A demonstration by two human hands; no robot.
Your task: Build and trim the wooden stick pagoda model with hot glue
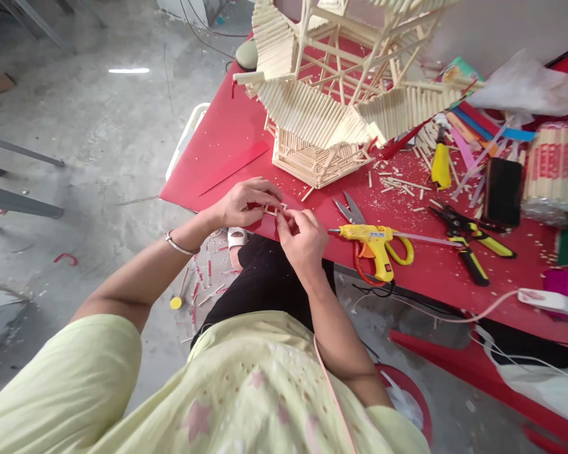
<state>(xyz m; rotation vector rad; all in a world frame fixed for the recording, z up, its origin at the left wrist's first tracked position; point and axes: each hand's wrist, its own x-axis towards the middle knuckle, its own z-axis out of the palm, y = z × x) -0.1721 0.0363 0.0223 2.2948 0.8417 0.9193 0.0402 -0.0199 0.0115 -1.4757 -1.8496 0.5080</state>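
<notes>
At the near edge of the red table (208,157), my left hand (248,203) and my right hand (303,236) meet over a small frame of thin wooden sticks (271,210). Fingers of both hands are closed on it, and they partly hide it. Just beyond them stands a large tiered model built of wooden sticks (307,116), with slanted roof panels. To the right of my right hand lies a yellow hot glue gun (376,239) with a glue stick in its back. Scissors (353,209) lie partly under the glue gun.
Further right are black-and-yellow pliers (471,239), a yellow-handled tool (441,165), a phone (503,191) and a wrapped stick bundle (556,164). Cut stick pieces (400,183) litter the table. A flat red strip (236,169) lies left of the model. A pale cord (483,310) crosses the front edge.
</notes>
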